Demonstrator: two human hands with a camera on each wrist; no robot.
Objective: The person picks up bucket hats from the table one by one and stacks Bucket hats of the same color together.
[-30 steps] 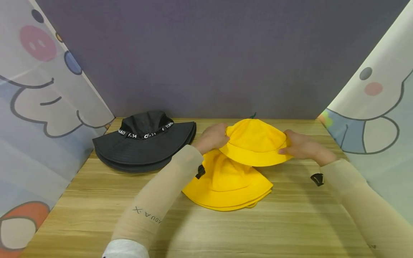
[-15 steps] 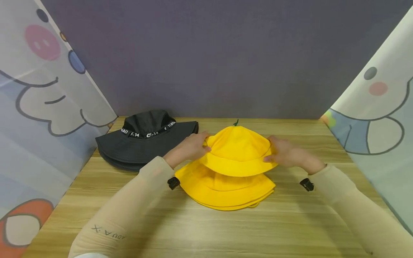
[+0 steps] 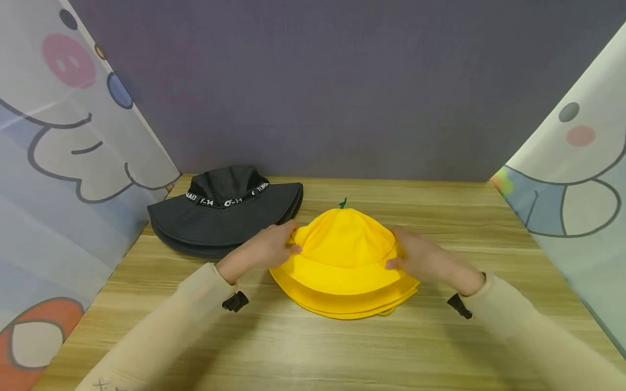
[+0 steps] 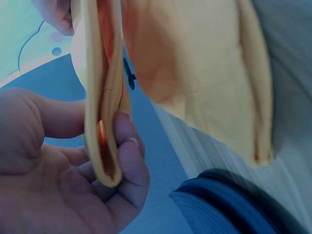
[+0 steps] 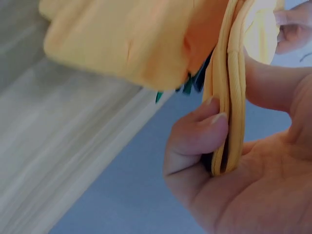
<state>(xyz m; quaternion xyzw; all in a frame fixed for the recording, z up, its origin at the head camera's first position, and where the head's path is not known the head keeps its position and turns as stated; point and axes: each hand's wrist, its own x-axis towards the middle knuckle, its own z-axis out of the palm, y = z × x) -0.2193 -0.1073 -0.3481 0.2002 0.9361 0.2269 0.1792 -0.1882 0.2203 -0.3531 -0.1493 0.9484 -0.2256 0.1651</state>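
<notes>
Between my two hands is a yellow bucket hat (image 3: 344, 239) with a small green stem on its crown. My left hand (image 3: 266, 250) pinches its left brim edge and my right hand (image 3: 425, 259) pinches the right one. Both wrist views show the folded brim (image 4: 103, 146) between thumb and fingers. Directly beneath it lie more yellow hats (image 3: 337, 310), stacked flat on the table, mostly hidden now. In the wrist views a gap shows between the held hat and the lower yellow stack (image 5: 117, 48).
Black bucket hats (image 3: 225, 217) with white lettering on the band are stacked at the back left, close beyond my left hand. A grey panel (image 3: 332, 87) closes off the back of the wooden table (image 3: 313, 353). Printed cartoon sheets (image 3: 587, 179) flank both sides.
Both hands have carried the held yellow hat left and toward me, from behind and right of the yellow stack to over it. The black hats have stayed put.
</notes>
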